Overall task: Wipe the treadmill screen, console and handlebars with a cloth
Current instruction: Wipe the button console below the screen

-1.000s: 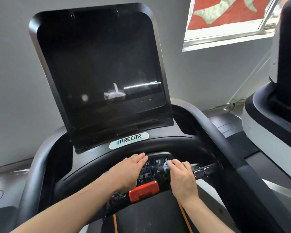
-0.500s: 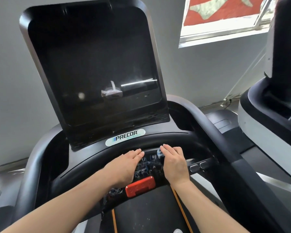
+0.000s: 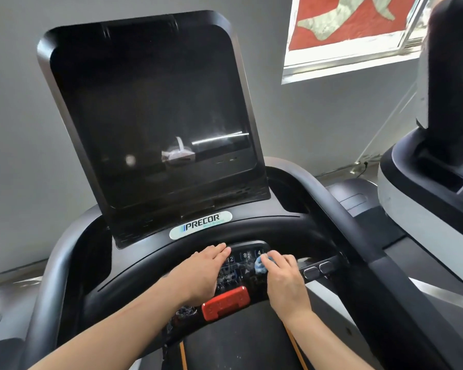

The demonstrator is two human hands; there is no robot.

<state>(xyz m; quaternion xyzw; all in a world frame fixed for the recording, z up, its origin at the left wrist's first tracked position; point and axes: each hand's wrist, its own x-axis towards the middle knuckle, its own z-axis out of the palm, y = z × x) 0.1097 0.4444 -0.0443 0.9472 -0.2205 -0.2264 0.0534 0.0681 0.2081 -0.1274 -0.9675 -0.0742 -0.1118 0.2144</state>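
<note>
room: grey wall (image 3: 24,129) behind the treadmill; window (image 3: 353,30) at upper right with a red and white sheet in it; a second machine (image 3: 439,169) at the right edge.
screen (image 3: 155,124): dark, tilted back, showing reflections; precor badge (image 3: 201,225) just below it.
console (image 3: 238,271): small keypad under the curved handlebar (image 3: 292,231), with numbers and the word program; red stop bar (image 3: 225,303) on its near edge.
left hand (image 3: 201,273): flat on the console's left part, fingers straight and pressed together, holding nothing.
right hand (image 3: 284,281): fingers curled, tips pressing the cloth onto the console's right part.
cloth (image 3: 259,265): small blue wad, mostly hidden beneath the right fingertips, beside the number 4.
buttons (image 3: 318,269): two grey ones just right of the right hand.
</note>
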